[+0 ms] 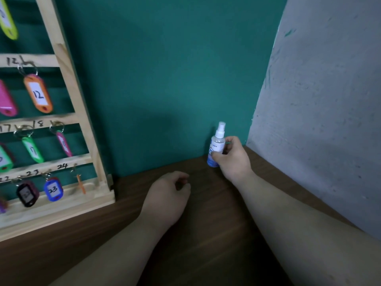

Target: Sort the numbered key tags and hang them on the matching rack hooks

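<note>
A wooden key rack (68,83) leans against the green wall at the left, with handwritten numbers on its rails. Coloured key tags hang from its hooks: an orange tag marked 12 (38,93), a green tag marked 17 (33,150), a pink tag (64,143) under 18, a black tag (27,194) and a blue tag marked 23 (53,189). Under 24 an orange tag (80,183) hangs edge-on. My right hand (233,157) grips a small spray bottle (217,144) standing by the wall. My left hand (167,195) rests on the table with fingers loosely curled, holding nothing.
The dark wooden table (206,234) runs into a corner between the green wall (165,79) and a grey wall (319,120) on the right. More tags, lime and magenta, hang at the rack's cut-off left side.
</note>
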